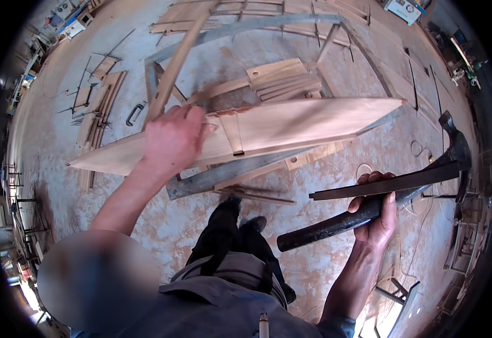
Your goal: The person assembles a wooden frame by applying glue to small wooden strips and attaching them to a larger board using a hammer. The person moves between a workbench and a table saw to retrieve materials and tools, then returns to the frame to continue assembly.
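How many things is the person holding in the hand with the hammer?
2. The right hand grips a black-handled hammer, its head up at the right, and pressed along it a thin dark strip lying just above the handle. Anything else under the fingers would be hidden.

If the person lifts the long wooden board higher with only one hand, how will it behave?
The wooden board looks thin and long, so it may flex a little. The left hand grips it well left of its middle, so the right end would probably dip. It seems light for its length.
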Available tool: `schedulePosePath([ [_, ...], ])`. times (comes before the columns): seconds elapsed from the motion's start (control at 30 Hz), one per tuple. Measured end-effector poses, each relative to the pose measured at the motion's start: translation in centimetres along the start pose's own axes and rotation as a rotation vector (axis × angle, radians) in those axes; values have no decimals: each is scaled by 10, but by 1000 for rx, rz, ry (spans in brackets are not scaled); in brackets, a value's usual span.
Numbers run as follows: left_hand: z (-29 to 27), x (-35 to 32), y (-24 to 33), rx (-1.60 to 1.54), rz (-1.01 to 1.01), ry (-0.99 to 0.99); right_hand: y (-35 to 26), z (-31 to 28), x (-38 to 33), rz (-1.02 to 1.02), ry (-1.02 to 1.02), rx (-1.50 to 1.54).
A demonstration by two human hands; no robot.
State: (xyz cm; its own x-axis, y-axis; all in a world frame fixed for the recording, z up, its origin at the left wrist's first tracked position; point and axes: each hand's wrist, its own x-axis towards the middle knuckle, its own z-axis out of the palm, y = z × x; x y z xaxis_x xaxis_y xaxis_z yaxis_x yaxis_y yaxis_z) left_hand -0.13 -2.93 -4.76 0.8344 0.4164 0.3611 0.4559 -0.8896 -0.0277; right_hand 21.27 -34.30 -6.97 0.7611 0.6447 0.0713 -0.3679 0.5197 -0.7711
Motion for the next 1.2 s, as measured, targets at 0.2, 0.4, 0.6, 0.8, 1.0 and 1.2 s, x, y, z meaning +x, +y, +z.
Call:
schedulePosePath([
  [0.2,-2,8,1,-26,45,4,-3,20,12,-23,-97,-4],
  [0.4,-1,6,14,-16,77,-11,-1,35,22,-56,-138,18],
  [0.6,-4,9,24,-36,106,-20,2,36,31,-36,-202,68],
  [0.8,-2,2,45,-24,80,50,3,25,32,-42,-248,60],
  [1.0,4,9,73,20,18,-47,-1,13,29,-68,-105,-16],
  [1.2,22,7,78,-108,-93,82,-9,13,38,-102,-154,-95],
])
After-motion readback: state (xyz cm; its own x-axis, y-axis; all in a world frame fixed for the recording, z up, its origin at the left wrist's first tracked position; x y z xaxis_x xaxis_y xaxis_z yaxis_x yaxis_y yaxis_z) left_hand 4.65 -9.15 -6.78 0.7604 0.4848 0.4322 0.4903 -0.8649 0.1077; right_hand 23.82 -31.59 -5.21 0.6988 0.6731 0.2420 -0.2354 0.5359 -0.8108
